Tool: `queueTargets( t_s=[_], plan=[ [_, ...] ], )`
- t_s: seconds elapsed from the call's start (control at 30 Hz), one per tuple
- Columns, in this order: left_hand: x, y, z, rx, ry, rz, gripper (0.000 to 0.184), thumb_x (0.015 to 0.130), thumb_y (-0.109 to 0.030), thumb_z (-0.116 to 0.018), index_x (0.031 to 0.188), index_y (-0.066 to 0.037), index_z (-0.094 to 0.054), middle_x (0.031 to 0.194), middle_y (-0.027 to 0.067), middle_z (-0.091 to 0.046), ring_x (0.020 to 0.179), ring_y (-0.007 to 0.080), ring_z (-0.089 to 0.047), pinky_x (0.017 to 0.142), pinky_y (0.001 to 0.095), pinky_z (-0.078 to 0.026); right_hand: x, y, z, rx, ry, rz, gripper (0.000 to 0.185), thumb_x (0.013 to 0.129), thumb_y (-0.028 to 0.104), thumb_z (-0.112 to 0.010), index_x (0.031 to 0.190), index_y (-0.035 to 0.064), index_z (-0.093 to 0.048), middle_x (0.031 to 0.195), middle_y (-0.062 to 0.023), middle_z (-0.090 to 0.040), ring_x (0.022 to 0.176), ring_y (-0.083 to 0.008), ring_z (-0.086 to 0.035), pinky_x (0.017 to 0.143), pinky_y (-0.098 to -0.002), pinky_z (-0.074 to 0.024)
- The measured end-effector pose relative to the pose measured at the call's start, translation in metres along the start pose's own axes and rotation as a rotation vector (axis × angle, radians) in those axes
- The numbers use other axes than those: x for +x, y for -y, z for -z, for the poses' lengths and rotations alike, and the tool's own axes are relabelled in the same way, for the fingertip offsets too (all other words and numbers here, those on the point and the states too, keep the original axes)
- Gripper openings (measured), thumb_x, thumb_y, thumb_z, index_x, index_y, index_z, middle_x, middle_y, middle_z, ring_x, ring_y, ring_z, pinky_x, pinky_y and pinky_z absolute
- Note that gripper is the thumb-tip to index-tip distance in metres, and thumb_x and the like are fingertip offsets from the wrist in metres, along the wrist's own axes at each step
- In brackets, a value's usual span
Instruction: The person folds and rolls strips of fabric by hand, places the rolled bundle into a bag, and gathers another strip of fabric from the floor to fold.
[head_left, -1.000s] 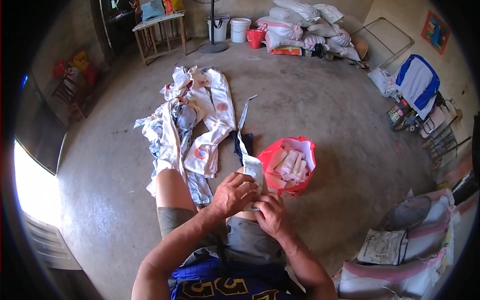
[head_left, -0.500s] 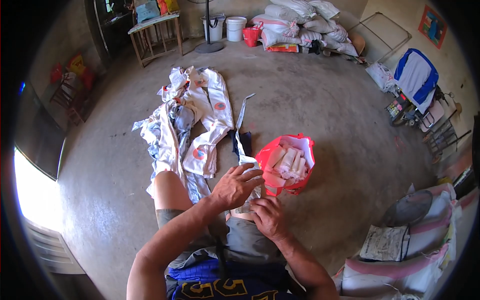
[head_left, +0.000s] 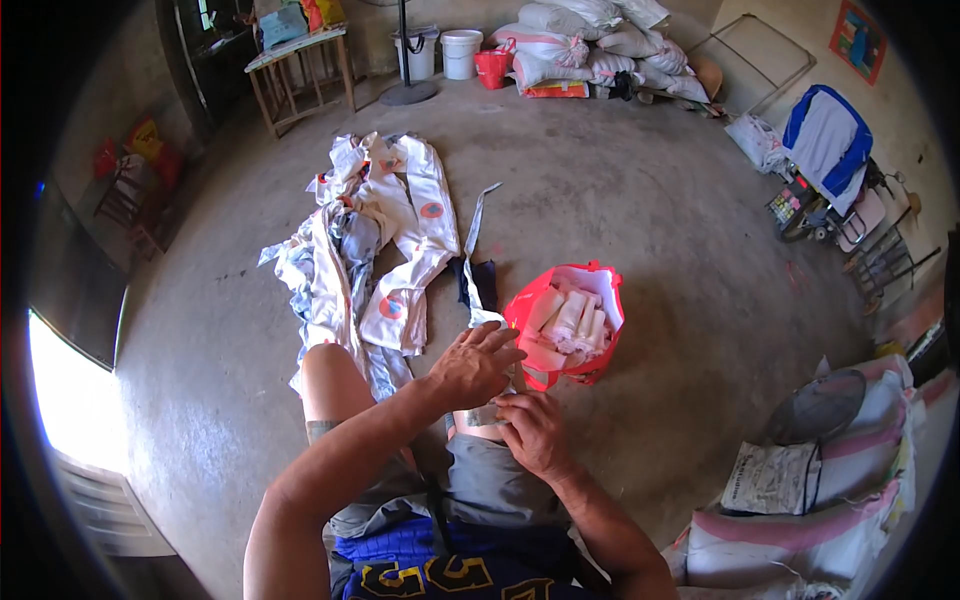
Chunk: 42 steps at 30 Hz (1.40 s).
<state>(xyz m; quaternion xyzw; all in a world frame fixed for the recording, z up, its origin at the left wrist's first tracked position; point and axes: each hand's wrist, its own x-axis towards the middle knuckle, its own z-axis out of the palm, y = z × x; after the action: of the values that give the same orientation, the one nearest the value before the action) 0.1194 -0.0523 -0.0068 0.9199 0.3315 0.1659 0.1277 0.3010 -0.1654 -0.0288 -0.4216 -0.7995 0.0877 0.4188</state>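
Note:
A long pale cloth strip (head_left: 474, 240) runs from the floor up over my right thigh. My left hand (head_left: 472, 367) lies over this strip with its fingers spread. Beside it, my right hand (head_left: 535, 430) pinches the near end of the strip, where a small roll is partly hidden by the fingers. Just beyond my right hand stands a red bag (head_left: 530, 300) holding several pale rolls (head_left: 575, 318). White printed cloth (head_left: 420, 220) lies heaped on the floor ahead, with a dark cloth (head_left: 484, 284) between it and the bag.
Stacked sacks (head_left: 590, 45), white buckets (head_left: 461, 54) and a wooden table (head_left: 297, 52) line the far wall. More sacks (head_left: 790, 545) are close on the right. A parked vehicle with a blue and white cover (head_left: 826, 145) stands farther right. A chair (head_left: 105, 505) is at the left.
My left hand has lifted from the pinch beside my right hand and spread its fingers. My right hand still grips the strip. The view has shifted slightly.

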Motion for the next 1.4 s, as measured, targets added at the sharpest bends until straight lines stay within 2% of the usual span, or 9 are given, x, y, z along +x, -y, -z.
queueTargets(
  t_s=[0.13,0.33,0.43,0.53,0.67,0.8,0.9,1.1,1.4],
  plan=[
    [-0.015,0.004,0.007,-0.069,-0.043,0.132,0.062,0.085,-0.028,-0.081,0.143,-0.017,-0.06,0.158,0.0147,-0.047,0.147,0.043,-0.041,0.119,0.0551,-0.04,-0.001,0.003,-0.005,-0.023,-0.036,0.011,0.025,0.082,0.006,-0.077,0.105,0.0078,-0.067,0.113,-0.0056,-0.069,0.105,-0.0297,-0.064,0.095,-0.0457,-0.0502],
    [-0.028,0.003,0.005,-0.027,-0.106,0.149,0.057,0.085,-0.029,-0.082,0.137,-0.013,-0.065,0.156,0.0144,-0.048,0.147,0.0403,-0.042,0.118,0.0533,-0.04,0.007,0.01,-0.002,-0.075,0.0,0.037,0.022,0.083,0.005,-0.075,0.103,0.0077,-0.066,0.106,-0.0061,-0.069,0.101,-0.0302,-0.065,0.09,-0.0461,-0.0505],
    [-0.027,-0.008,0.01,0.025,-0.234,0.115,0.044,0.086,-0.024,-0.081,0.126,-0.011,-0.071,0.145,0.0124,-0.057,0.138,0.0382,-0.051,0.113,0.0512,-0.045,0.01,0.012,0.001,-0.116,0.028,0.026,0.021,0.083,0.004,-0.075,0.102,0.0077,-0.066,0.104,-0.0063,-0.07,0.099,-0.0305,-0.066,0.088,-0.0461,-0.0499],
    [-0.039,-0.004,0.009,-0.073,-0.205,-0.036,0.031,0.086,-0.016,-0.078,0.116,-0.009,-0.074,0.125,0.0111,-0.069,0.122,0.0354,-0.062,0.104,0.0479,-0.051,0.011,0.014,0.004,-0.161,0.038,0.027,0.023,0.083,0.003,-0.074,0.104,0.0072,-0.066,0.102,-0.0072,-0.069,0.098,-0.0308,-0.066,0.088,-0.0462,-0.0503],
    [-0.07,-0.013,0.006,-0.404,-0.158,0.016,0.025,0.09,-0.006,-0.072,0.115,-0.008,-0.074,0.109,0.0123,-0.074,0.109,0.0325,-0.068,0.097,0.0444,-0.055,0.012,0.016,0.001,-0.142,0.035,0.01,0.024,0.083,0.003,-0.073,0.105,0.0064,-0.066,0.1,-0.0076,-0.069,0.097,-0.0308,-0.066,0.089,-0.0462,-0.0506],
    [-0.083,-0.006,0.002,-0.513,-0.163,0.084,0.027,0.093,-0.014,-0.074,0.12,-0.01,-0.075,0.114,0.0103,-0.074,0.112,0.0313,-0.068,0.1,0.0438,-0.054,0.016,0.019,0.006,-0.13,0.046,0.022,0.024,0.083,0.003,-0.073,0.106,0.0062,-0.067,0.102,-0.0085,-0.07,0.098,-0.0306,-0.066,0.088,-0.0461,-0.0511],
    [-0.087,-0.02,0.015,-0.403,-0.155,0.089,0.029,0.092,-0.02,-0.078,0.12,-0.011,-0.075,0.114,0.01,-0.074,0.112,0.031,-0.068,0.1,0.0433,-0.055,0.016,0.016,0.007,-0.1,0.048,-0.007,0.024,0.084,0.002,-0.074,0.107,0.0063,-0.067,0.102,-0.0096,-0.071,0.097,-0.0311,-0.067,0.087,-0.0464,-0.0516],
    [-0.092,-0.02,-0.007,-0.464,-0.248,0.236,0.031,0.09,-0.022,-0.081,0.118,-0.009,-0.075,0.111,0.0128,-0.073,0.111,0.032,-0.068,0.094,0.0434,-0.057,0.012,0.011,0.005,0.019,0.003,-0.119,0.021,0.089,0.006,-0.077,0.108,0.0049,-0.067,0.099,-0.0121,-0.071,0.093,-0.0337,-0.067,0.085,-0.0469,-0.0518],
    [-0.07,-0.02,-0.002,-0.653,-0.154,0.441,0.033,0.092,-0.026,-0.079,0.114,-0.003,-0.071,0.098,0.0153,-0.074,0.087,0.0286,-0.074,0.078,0.0407,-0.057,0.005,-0.003,-0.005,0.14,-0.085,-0.305,0.022,0.096,0.011,-0.076,0.115,0.0026,-0.068,0.098,-0.0156,-0.071,0.088,-0.0339,-0.069,0.078,-0.0445,-0.0557]
  ],
)
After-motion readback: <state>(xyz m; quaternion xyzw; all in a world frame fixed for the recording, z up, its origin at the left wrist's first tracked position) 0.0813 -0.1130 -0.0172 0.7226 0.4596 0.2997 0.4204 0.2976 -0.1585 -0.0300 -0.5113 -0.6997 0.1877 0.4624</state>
